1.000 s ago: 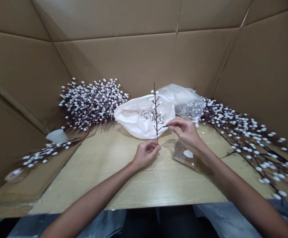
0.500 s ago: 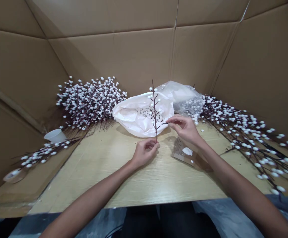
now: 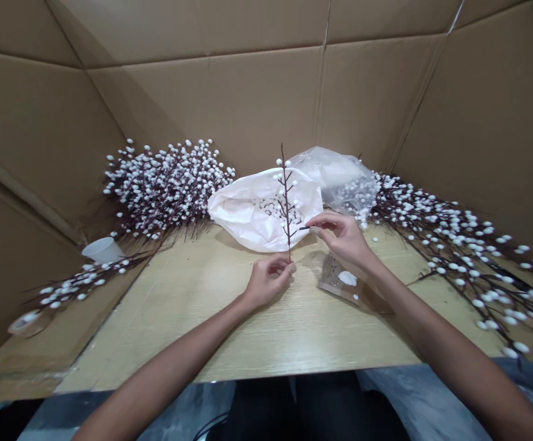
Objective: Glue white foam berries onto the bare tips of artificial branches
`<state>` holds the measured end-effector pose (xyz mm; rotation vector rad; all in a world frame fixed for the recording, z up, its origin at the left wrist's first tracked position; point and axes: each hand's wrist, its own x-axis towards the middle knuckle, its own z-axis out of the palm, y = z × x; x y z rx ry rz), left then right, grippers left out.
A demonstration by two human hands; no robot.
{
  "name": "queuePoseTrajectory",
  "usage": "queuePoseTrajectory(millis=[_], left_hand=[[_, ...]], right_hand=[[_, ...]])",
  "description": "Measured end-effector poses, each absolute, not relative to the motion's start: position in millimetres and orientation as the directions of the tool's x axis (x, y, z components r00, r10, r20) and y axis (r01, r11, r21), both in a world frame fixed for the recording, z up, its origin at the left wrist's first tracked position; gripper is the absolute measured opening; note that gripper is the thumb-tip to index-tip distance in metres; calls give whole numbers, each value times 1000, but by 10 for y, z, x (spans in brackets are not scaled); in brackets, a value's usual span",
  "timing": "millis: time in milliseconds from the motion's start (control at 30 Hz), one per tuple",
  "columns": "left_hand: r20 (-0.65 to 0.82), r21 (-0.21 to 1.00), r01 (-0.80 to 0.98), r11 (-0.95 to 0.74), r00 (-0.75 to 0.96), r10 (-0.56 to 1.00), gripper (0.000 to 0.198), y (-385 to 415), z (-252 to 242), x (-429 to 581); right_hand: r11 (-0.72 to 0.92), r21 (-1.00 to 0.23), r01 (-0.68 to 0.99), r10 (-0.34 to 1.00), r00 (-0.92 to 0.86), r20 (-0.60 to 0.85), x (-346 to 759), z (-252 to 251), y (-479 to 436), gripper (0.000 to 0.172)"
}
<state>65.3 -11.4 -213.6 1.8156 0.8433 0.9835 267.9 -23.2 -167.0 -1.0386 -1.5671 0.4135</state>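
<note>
My left hand (image 3: 271, 278) pinches the lower end of a dark brown artificial berry stem (image 3: 287, 202), which stands upright above the table. White berries sit on several of its upper twigs, while some lower twigs look bare. Between the thumb and fingers of my right hand (image 3: 342, 236) is a thin dark stick (image 3: 304, 228), its tip close to the lower right twigs. I cannot tell whether it touches them. Behind the stem lies an open white bag (image 3: 236, 211) with many loose white berries (image 3: 266, 208) inside.
A brown cardboard piece (image 3: 331, 275) with a white blob lies under my right forearm. Berry branches are heaped at left (image 3: 170, 190) and right (image 3: 454, 245), with a clear plastic bag (image 3: 331, 165) behind. A white cup (image 3: 103, 250) and tape roll (image 3: 30, 324) stand at left. Cardboard walls surround the table.
Both hands keep their grips on the stem and the dark stick, almost in the same place. Only a very slight shift of the whole view shows.
</note>
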Motion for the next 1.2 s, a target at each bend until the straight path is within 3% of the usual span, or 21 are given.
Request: queuePoseTrajectory(millis=[900, 1200], left_hand=[[284, 911, 140, -388, 468, 837, 18, -127, -2116, 657], [280, 915, 126, -383, 485, 829, 18, -123, -2117, 662]], right_hand=[[568, -725, 389, 787, 1, 617, 2656, -1601, -289, 12], [554, -755, 351, 786, 76, 613, 2637, -1574, -293, 11]])
